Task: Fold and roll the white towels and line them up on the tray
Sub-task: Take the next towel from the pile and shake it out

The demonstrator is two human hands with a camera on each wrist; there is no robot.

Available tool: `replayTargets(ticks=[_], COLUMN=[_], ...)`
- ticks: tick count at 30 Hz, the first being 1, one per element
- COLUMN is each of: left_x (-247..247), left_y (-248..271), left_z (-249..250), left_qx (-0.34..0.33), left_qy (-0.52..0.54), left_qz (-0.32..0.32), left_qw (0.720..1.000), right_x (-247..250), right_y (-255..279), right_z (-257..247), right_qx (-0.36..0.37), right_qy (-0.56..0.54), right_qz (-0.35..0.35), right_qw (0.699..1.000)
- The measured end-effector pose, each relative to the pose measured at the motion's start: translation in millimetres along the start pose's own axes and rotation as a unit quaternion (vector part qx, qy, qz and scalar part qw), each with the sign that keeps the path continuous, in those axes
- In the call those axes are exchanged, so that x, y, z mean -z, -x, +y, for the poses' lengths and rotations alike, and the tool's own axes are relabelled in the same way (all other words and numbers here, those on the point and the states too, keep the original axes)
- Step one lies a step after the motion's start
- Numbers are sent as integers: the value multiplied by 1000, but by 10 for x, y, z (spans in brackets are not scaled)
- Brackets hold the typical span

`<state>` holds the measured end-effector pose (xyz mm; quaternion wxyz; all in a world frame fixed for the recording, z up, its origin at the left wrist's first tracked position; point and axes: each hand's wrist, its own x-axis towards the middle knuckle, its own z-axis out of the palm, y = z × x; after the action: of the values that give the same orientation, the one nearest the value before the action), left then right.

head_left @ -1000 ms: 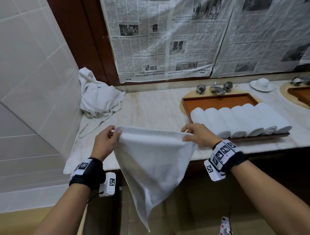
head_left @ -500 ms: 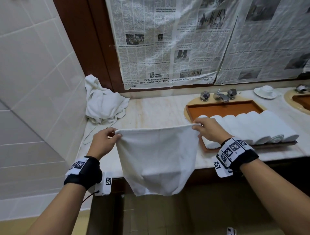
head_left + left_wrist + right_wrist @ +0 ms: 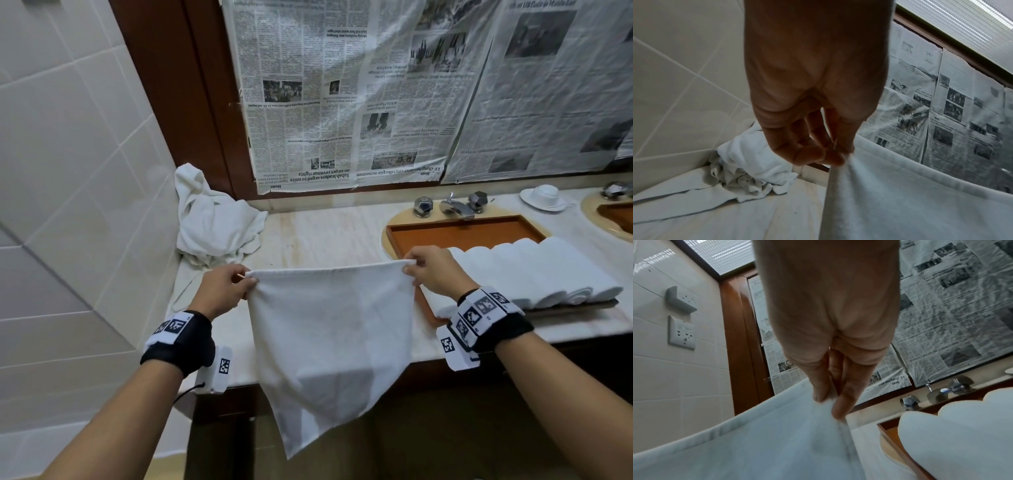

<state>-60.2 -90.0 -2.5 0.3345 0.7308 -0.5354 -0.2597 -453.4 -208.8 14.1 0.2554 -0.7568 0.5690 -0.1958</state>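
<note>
white towel [image 3: 329, 346] hangs over the counter edge [image 3: 565, 334], top hem taut between my hands. left hand [image 3: 222, 289] pinches one corner, right hand [image 3: 433, 270] the other. wooden tray [image 3: 462, 233] beside my right hand holds a row of rolled towels [image 3: 534, 270]. loose towel heap [image 3: 214, 219] in far left corner.

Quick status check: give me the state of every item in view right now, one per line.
held towel: stretched between both hands, hanging below the counter edge
left hand: pinches its left corner
right hand: pinches its right corner
rolled towels: lined up on the tray
tray: back part bare
towel heap: crumpled, unfolded, in the corner
</note>
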Motion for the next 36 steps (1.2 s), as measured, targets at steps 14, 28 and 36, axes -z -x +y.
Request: replayTargets(ticks=[14, 28, 36], left_x=[-365, -635, -935], left_y=[-928, -2265, -3007], left_z=[-113, -235, -550], left_qx=[49, 93, 111], left_qy=[18, -21, -106], left_qz=[14, 56, 41], left_qw=[999, 994, 987], right_x=[-322, -534, -1011], right_y=[-1041, -2430, -3080], right_z=[296, 606, 732], right_qx=[-35, -60, -108], right_qy=[-13, -66, -55], right_qz=[21, -17, -1], right_qw=[999, 996, 993])
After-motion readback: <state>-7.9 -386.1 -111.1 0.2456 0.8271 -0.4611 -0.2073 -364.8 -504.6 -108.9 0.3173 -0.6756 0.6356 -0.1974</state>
